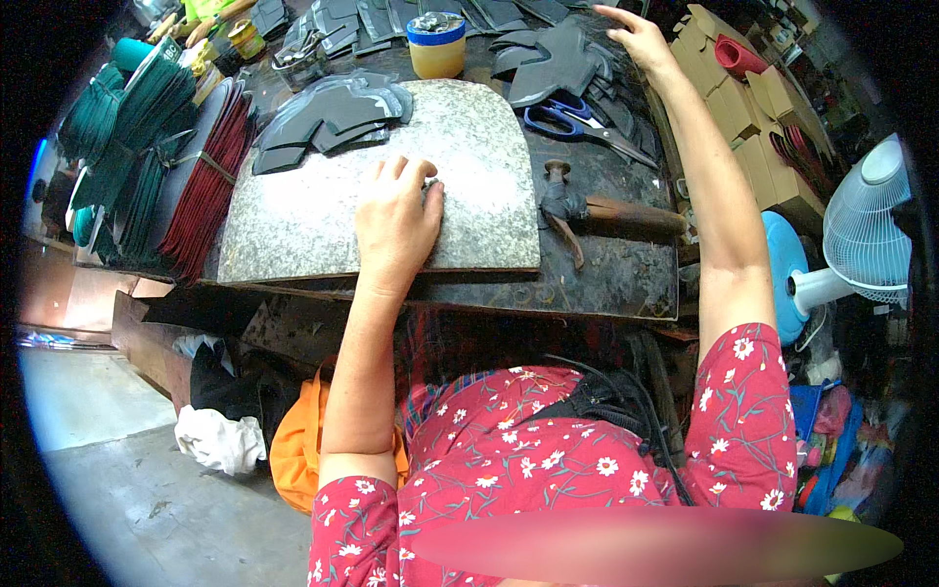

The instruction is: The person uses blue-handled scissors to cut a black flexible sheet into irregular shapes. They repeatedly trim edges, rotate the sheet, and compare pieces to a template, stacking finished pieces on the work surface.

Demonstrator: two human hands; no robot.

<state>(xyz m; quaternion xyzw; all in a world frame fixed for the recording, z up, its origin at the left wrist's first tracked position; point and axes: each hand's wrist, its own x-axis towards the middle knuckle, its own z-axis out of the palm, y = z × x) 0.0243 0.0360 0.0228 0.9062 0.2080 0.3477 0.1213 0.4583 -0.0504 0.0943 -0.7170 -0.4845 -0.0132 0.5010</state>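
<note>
My left hand (396, 220) rests on a speckled grey stone slab (469, 220), its fingers curled and thumb close to the forefinger. Whatever it pinches is too small and hidden to make out. Just beyond lies a pile of dark grey cut-out pieces (328, 112) on the slab. My right hand (641, 44) reaches to the far right, fingers stretched out and holding nothing visible, beside another heap of dark cut-outs (553, 64). Between my arms are blue-handled scissors (558, 119) and a hammer (626, 213) with a wooden handle.
Bundles of green strips (127, 147) and dark red strips (205, 186) stand at the left. A blue-rimmed jar (436, 57) sits beyond the slab, near a small basket (298, 67). Cardboard boxes (729, 103) and a fan (866, 225) are at the right.
</note>
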